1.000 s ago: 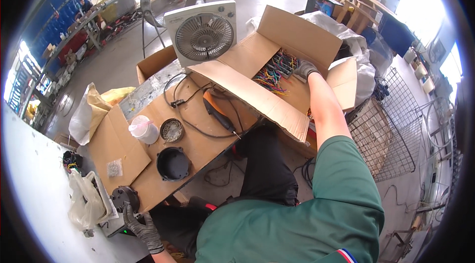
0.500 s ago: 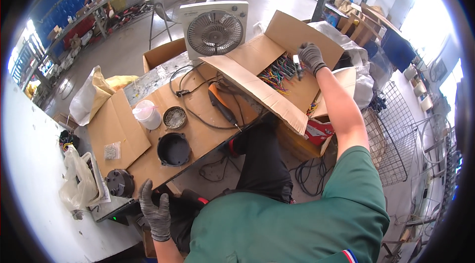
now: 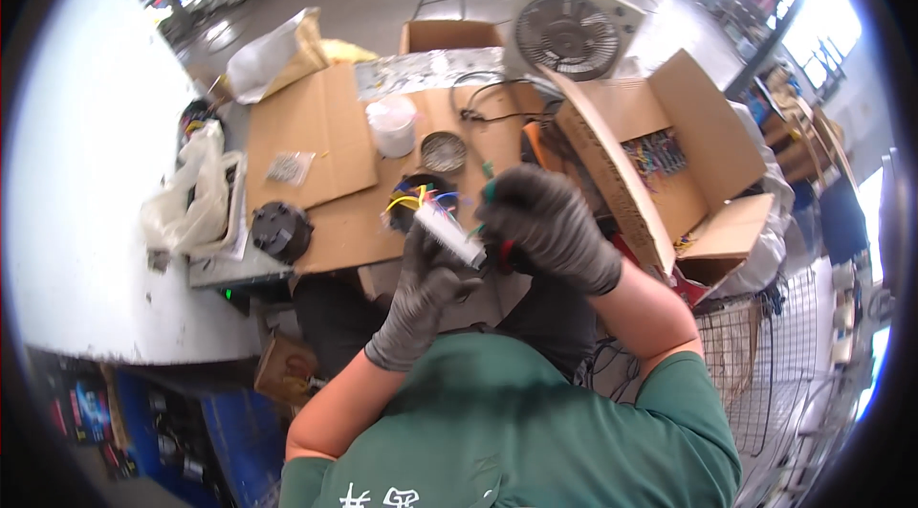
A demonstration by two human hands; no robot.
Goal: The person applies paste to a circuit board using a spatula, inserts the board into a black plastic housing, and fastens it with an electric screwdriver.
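In front of my body, gloved in grey, my left hand grips a white block with coloured wires. Yellow, blue and red wires fan out from the block's far end. My right hand is beside it, blurred, with fingers curled and a green wire showing at the fingertips. Behind the wires a black round housing on the cardboard is partly covered. Farther left on the bench sits a black round part with pegs.
A white tub, a round tin of small parts and a bag of small pieces stand on the bench. At right is an open carton with wired pieces inside. Behind stands a fan; an orange-handled tool is partly hidden.
My right hand has come back from the carton to the middle. My left hand has risen from the bench's front edge and now grips the white wired block. The view has turned left.
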